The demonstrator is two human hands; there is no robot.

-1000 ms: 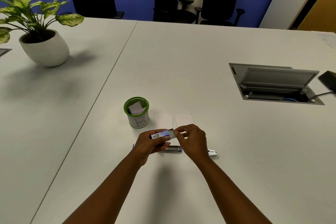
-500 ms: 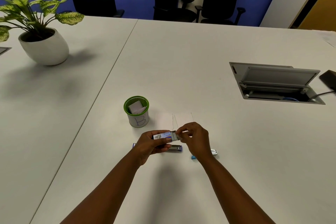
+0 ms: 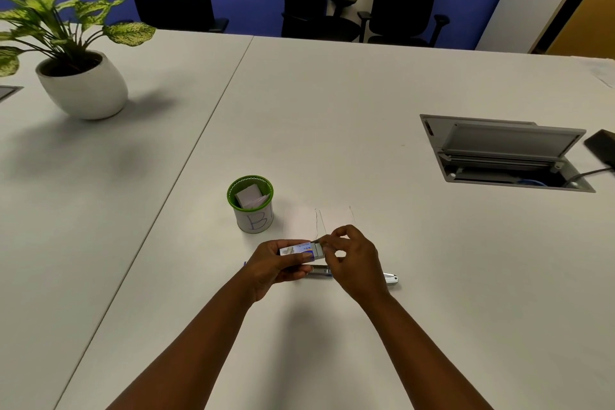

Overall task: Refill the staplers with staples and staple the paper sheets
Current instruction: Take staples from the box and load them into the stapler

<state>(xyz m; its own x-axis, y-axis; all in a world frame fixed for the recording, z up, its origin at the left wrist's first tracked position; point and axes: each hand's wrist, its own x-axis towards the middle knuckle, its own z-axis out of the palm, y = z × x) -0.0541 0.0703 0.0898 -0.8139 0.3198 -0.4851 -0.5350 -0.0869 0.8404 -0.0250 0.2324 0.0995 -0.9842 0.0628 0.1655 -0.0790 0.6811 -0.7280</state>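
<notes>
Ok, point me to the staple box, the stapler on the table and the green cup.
staple box [image 3: 297, 250]: head view, on its printed top face.
stapler [image 3: 390, 277]: head view, on the metal end showing right of the wrist.
green cup [image 3: 254, 221]: head view, on its white lettered side.

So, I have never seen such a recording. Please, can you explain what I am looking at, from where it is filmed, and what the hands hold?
No machine here: a person wears a camera on the head, looking down at their own two hands. The left hand holds a small staple box; the right hand pinches its open end with the fingers. Below them a stapler lies on the white table. Behind are paper sheets, a green-rimmed cup and a potted plant.
</notes>
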